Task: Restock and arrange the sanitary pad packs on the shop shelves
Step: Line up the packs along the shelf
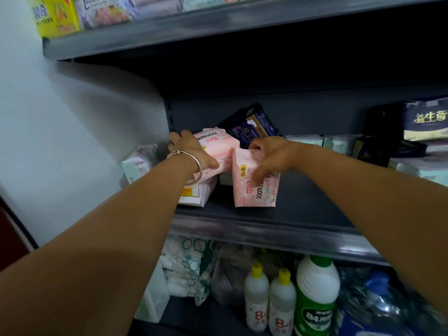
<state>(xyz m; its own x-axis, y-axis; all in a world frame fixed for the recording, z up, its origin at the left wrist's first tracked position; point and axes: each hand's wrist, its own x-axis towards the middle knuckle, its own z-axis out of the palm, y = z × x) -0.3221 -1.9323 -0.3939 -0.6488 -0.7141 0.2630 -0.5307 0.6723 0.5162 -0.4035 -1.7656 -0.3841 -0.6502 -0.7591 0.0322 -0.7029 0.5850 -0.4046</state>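
Observation:
Both my arms reach into the middle shelf (pixel 303 207) of a dark metal rack. My left hand (pixel 191 151), with a silver bangle on the wrist, grips a pink sanitary pad pack (pixel 219 146) that lies tilted on top of a white pack (pixel 196 195). My right hand (pixel 269 158) holds the top of a second pink pad pack (pixel 257 190), which stands upright on the shelf near its front edge. A dark blue pack (pixel 254 127) leans against the back wall just behind both pink packs.
A pale floral pack (pixel 138 163) sits at the shelf's left end by the white wall. Light green packs (pixel 339 143) and dark boxes (pixel 424 122) fill the right side. Below stand cleaner bottles (pixel 317 297) and bagged goods (pixel 186 267). The shelf above (pixel 169 32) carries boxes.

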